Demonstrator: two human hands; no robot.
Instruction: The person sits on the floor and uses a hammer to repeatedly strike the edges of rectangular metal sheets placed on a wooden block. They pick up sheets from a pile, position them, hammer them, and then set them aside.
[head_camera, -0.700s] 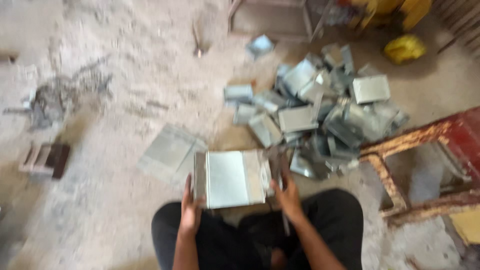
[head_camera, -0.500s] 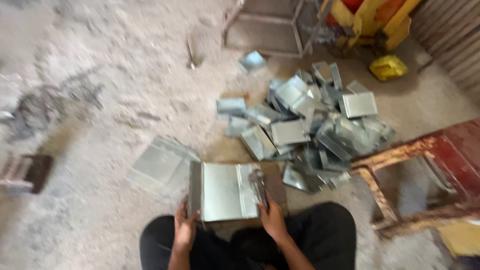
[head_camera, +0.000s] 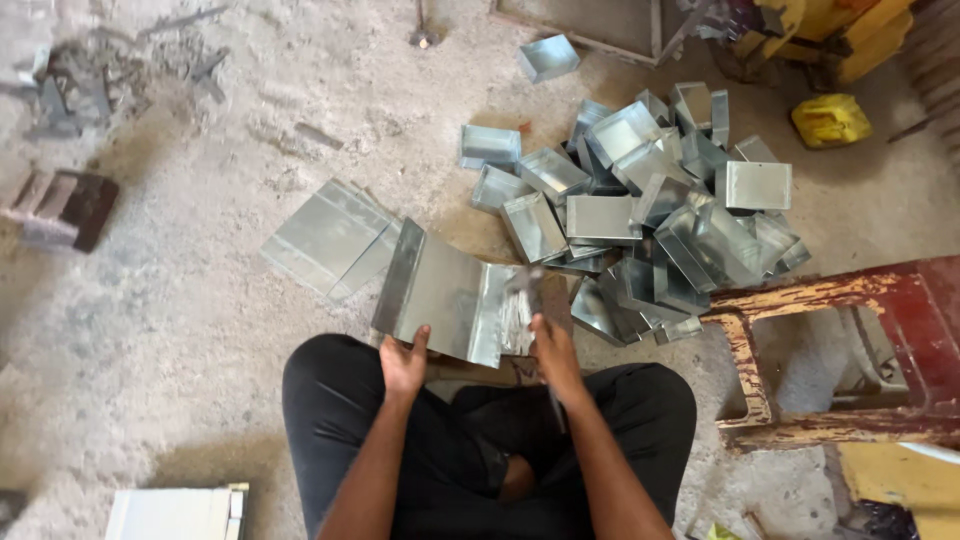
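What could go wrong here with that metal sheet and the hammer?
The left hand grips the bent metal sheet by its bare edge, so it may get cut. The right hand brings a blurred hammer down near that hand; a slip could strike the fingers. The pile of metal boxes lies close with exposed edges.

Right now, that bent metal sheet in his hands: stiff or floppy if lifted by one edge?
Probably stiff: the metal sheet holds its folded edges while the left hand grips one side. Likely light, being thin. Edges look sharp, surface shiny, so possibly slippery.
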